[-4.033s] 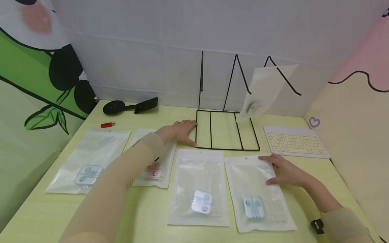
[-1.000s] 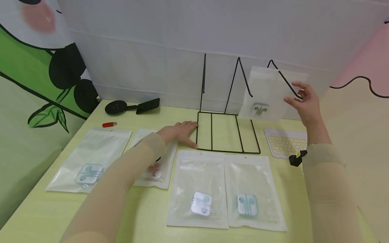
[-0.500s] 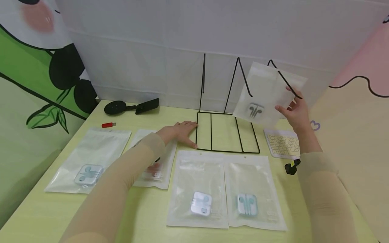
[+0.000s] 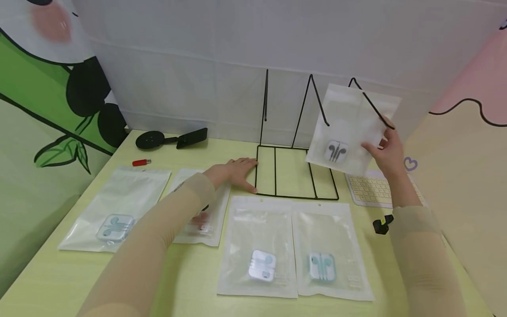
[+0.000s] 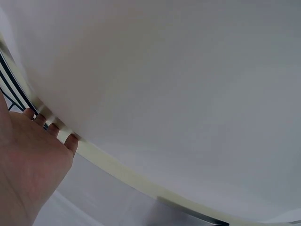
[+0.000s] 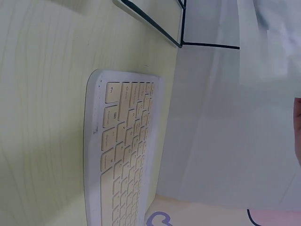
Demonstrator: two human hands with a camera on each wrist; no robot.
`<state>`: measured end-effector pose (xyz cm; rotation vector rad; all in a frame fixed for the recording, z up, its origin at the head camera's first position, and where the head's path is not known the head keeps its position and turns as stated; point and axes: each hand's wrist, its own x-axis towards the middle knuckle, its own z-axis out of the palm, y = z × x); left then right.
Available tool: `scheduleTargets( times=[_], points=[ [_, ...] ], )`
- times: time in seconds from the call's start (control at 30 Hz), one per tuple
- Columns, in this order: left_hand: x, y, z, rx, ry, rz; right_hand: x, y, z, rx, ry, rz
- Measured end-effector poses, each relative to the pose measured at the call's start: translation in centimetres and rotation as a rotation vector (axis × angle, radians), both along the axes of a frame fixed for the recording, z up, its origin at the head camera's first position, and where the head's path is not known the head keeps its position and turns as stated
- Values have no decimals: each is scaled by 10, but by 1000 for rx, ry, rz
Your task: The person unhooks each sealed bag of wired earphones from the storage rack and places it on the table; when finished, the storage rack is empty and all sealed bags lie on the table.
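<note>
A black wire rack (image 4: pixel 275 174) stands at the back, with upright hooks. My left hand (image 4: pixel 236 172) lies with straight fingers at the left side of its base; the left wrist view shows that palm (image 5: pixel 35 165) and its fingertips by the wires. From the right hook hangs a translucent zip bag (image 4: pixel 352 116) containing a white earphone case (image 4: pixel 336 152). My right hand (image 4: pixel 387 152) pinches the bag's right edge, thumb in front and fingers partly hidden behind. Only a sliver of the hand (image 6: pixel 298 125) enters the right wrist view.
Similar bags lie in front: a left one (image 4: pixel 130 189), one partly under my left arm (image 4: pixel 215 215), a middle one (image 4: pixel 259 229) and a right one (image 4: pixel 328 233). A keyboard (image 4: pixel 368 189), a red USB stick (image 4: pixel 140 163) and a black folding object (image 4: pixel 150 140) also lie here.
My right hand has left the right table bag, now shifted beside the middle one, and has risen to grip the hanging bag. That bag has turned toward me. My left hand has stayed.
</note>
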<state>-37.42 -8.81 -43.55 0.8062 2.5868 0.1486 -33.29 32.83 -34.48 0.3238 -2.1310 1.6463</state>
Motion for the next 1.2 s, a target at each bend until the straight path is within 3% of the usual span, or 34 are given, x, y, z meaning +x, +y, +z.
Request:
scheduleTargets(
  times=[0.4,1.2],
  points=[
    [-1,2,2,-7,3,3,21,-2,11,217,133,-89],
    [2,1,2,68,4,5,56,-2,22,224,164,-103]
  ],
)
